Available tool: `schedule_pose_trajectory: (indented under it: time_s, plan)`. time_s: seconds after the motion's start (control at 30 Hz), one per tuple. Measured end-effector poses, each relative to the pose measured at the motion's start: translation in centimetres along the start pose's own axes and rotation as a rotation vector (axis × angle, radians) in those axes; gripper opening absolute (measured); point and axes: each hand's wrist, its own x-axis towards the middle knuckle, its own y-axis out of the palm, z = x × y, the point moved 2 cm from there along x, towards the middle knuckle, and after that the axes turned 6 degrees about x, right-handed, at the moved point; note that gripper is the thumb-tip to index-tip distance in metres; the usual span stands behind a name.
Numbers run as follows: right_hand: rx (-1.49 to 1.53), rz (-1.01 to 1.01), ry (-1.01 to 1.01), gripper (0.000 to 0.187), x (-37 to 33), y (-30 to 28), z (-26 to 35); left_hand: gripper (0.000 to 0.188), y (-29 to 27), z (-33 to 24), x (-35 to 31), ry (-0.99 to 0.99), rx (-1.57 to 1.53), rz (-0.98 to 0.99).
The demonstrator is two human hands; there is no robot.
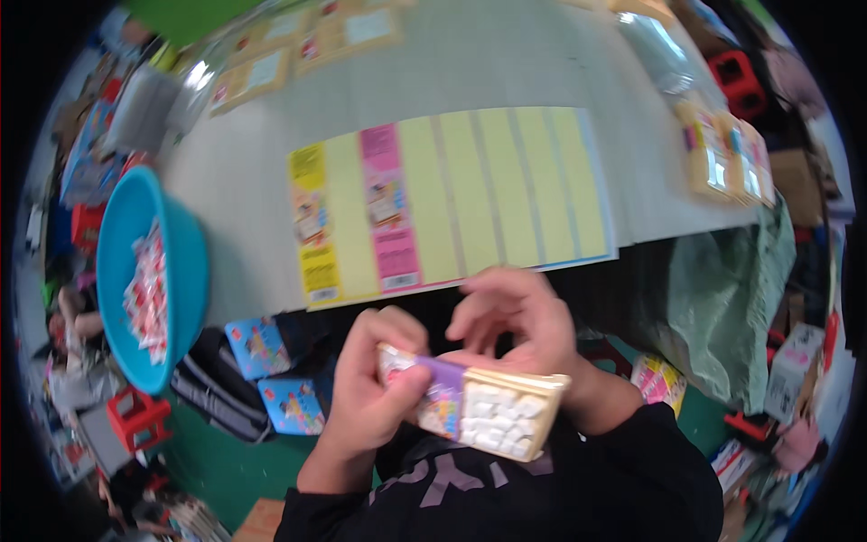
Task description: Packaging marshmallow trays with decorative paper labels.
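My left hand [384, 375] grips one end of a small clear-topped box of white pieces [501, 417], its thumb pressed on the wrapping. A purple printed band [440, 397] wraps round the box, which is tilted in front of my chest. Just beyond the box, my right hand [519, 321] is raised with bent fingers apart; I see nothing between them. On the table edge past both hands lies a pale yellow sheet [461, 190] of label strips. A yellow strip [313, 226] and a pink strip [390, 208] stand out on it.
A blue basin [185, 271] of small red-and-white packets [147, 294] stands at the left. Similar boxes [722, 158] sit at the table's right edge, and more packs [348, 41] lie at the far left. A green plastic sack [727, 307] hangs at the right.
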Motion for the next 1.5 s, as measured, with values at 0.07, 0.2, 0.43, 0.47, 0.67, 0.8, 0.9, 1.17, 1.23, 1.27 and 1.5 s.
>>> schedule_pose_trajectory:
  time_s: [0.07, 0.2, 0.43, 0.47, 0.67, 0.8, 0.9, 1.17, 1.23, 1.27, 1.5]
  plan:
    - [-0.262, 0.162, -0.162, 0.040, 1.0, -0.2, 1.1, 0.027, 0.1, 0.1, -0.4, -0.056, -0.070, -0.037]
    - [-0.384, 0.031, -0.353, 0.021, 1.3, -1.4, 1.6, 0.030, -0.3, 0.6, -0.7, -0.080, -0.089, -0.124]
    - [-0.632, 0.166, -0.710, 0.054, -0.9, -4.5, 4.9, 0.032, -0.2, -0.6, 0.5, -0.016, 0.048, -0.205]
    - [-0.749, 0.225, -0.665, 0.051, -1.6, -4.0, 5.9, 0.032, -0.1, -0.7, 0.9, -0.016, 0.047, -0.208]
    - [-1.150, 0.256, -0.605, 0.045, -1.3, -3.4, 6.1, 0.030, 0.5, -1.0, 2.5, -0.033, 0.149, -0.248]
    - [-1.181, 0.112, -0.559, 0.048, -1.5, -5.8, 7.3, 0.056, 1.3, -1.5, 4.2, 0.169, 0.190, -0.173]
    - [-1.354, -0.444, -0.567, 0.051, -1.5, -10.1, 9.0, 0.059, -1.2, -1.6, 4.5, 0.251, 0.520, -0.242]
    - [-1.776, -1.124, 0.096, 0.046, 0.1, -21.9, 11.4, 0.034, -5.0, -2.6, 4.5, 0.412, 1.342, -0.299]
    - [-1.805, -1.085, 0.128, 0.045, 1.0, -22.3, 11.3, 0.031, -5.6, -2.6, 4.8, 0.425, 1.440, -0.314]
    - [-1.835, -1.051, 0.165, 0.045, 1.3, -22.3, 11.2, 0.031, -5.9, -2.5, 4.9, 0.420, 1.443, -0.320]
    - [-1.933, -1.042, 0.213, 0.044, 1.8, -22.8, 10.5, 0.029, -7.2, -1.3, 5.4, 0.372, 1.485, -0.345]
